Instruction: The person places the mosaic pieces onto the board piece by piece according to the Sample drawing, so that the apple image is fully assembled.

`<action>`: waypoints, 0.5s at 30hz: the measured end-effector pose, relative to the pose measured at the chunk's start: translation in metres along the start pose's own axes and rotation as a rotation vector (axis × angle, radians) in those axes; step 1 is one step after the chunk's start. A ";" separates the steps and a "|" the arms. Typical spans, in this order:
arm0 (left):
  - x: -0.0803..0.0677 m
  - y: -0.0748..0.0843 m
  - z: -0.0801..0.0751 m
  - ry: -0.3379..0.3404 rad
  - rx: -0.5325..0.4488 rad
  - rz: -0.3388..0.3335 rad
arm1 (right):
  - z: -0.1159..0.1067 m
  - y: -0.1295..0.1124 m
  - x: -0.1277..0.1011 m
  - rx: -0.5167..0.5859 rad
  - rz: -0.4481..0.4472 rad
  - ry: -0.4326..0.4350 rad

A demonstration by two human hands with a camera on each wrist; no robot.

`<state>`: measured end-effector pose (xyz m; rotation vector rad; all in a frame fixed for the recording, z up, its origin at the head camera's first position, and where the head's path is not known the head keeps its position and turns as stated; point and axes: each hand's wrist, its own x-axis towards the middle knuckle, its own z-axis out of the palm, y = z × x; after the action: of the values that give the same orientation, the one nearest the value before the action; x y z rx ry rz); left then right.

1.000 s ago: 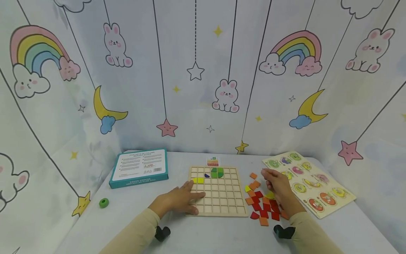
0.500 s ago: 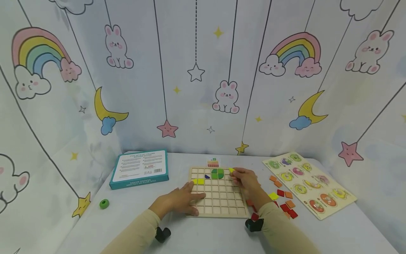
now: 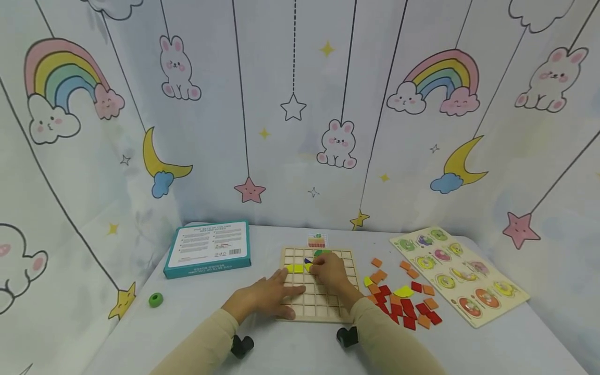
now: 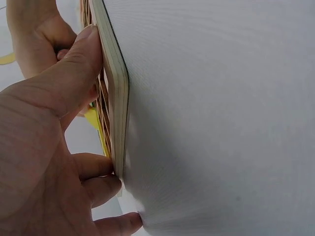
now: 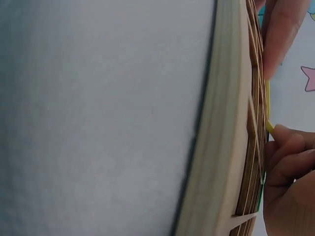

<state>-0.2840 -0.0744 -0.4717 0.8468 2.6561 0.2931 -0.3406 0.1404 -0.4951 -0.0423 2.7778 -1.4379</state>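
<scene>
A wooden grid board point(image 3: 323, 313) lies on the white table. My left hand point(image 3: 267, 296) rests over its left edge with fingers spread, and in the left wrist view the thumb point(image 4: 83, 54) presses on the board's rim. My right hand point(image 3: 330, 272) reaches over the upper middle of the grid and pinches a small yellow tile point(image 5: 270, 128) between thumb and finger. Just left of that tile, yellow squares point(image 3: 295, 268) sit in the grid. A dark blue piece point(image 3: 307, 261) lies above it. Green pieces point(image 3: 322, 252) show partly behind the right hand.
Loose red, orange and yellow tiles point(image 3: 408, 307) lie scattered right of the board. Beyond them is a fruit picture board point(image 3: 461, 276). A small pattern card point(image 3: 317, 240) lies behind the grid. At left are a teal-edged box point(image 3: 208, 249) and a green bead point(image 3: 155, 299).
My right hand has moved left from the loose tiles, carrying a yellow tile over the board's right side to its upper middle. My left hand has stayed on the left edge.
</scene>
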 end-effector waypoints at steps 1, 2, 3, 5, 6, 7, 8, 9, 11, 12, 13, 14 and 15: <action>0.000 0.000 0.000 0.000 -0.001 -0.002 | 0.001 0.000 0.000 -0.056 -0.016 0.010; 0.000 0.000 0.000 0.000 -0.001 -0.004 | 0.002 0.000 0.001 -0.107 -0.028 0.019; 0.000 0.000 0.000 0.000 -0.003 -0.007 | 0.003 0.000 0.001 -0.136 -0.039 0.023; -0.001 0.000 0.000 -0.001 -0.003 -0.012 | 0.003 -0.001 0.001 -0.153 -0.039 0.022; 0.000 0.000 0.000 -0.001 -0.003 -0.013 | 0.003 -0.001 0.000 -0.156 -0.040 0.020; 0.000 0.001 0.000 -0.002 -0.004 -0.014 | 0.003 -0.001 -0.001 -0.159 -0.040 0.019; 0.000 0.000 0.000 -0.001 -0.006 -0.015 | 0.002 -0.002 -0.001 -0.159 -0.047 0.019; 0.000 0.000 0.000 -0.001 -0.009 -0.016 | 0.002 -0.002 -0.002 -0.156 -0.047 0.017; 0.000 0.000 0.000 -0.002 -0.012 -0.016 | 0.001 -0.002 -0.003 -0.154 -0.044 0.016; 0.000 0.000 0.000 -0.002 -0.014 -0.016 | 0.001 -0.002 -0.003 -0.153 -0.048 0.016; 0.000 0.000 0.000 -0.002 -0.015 -0.017 | 0.000 -0.002 -0.003 -0.145 -0.044 0.013; 0.000 0.000 0.000 -0.002 -0.016 -0.017 | 0.000 -0.002 -0.003 -0.131 -0.036 0.006; 0.000 0.001 0.000 -0.002 -0.017 -0.017 | -0.001 -0.002 -0.004 -0.114 -0.026 0.000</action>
<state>-0.2838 -0.0737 -0.4715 0.8190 2.6540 0.3100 -0.3366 0.1404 -0.4930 -0.0804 2.8662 -1.2833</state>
